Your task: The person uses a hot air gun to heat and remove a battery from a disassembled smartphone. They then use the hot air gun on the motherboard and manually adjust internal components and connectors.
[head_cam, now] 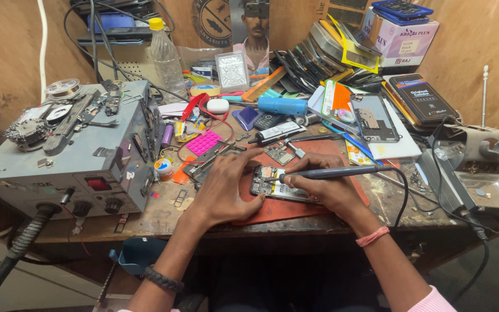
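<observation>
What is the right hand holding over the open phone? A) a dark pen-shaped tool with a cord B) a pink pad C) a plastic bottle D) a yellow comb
A: the right hand grips a dark pen-shaped tool with a cord, its tip on the open phone, which the left hand steadies.

We have a single view, from a camera worn on the head, looking forward and steeply down over the tabletop. It sits close: both forearms enter from the bottom edge and meet near the frame's centre. The grey rework station fills the left of the frame, and beyond it the view reaches the plywood back wall.
</observation>
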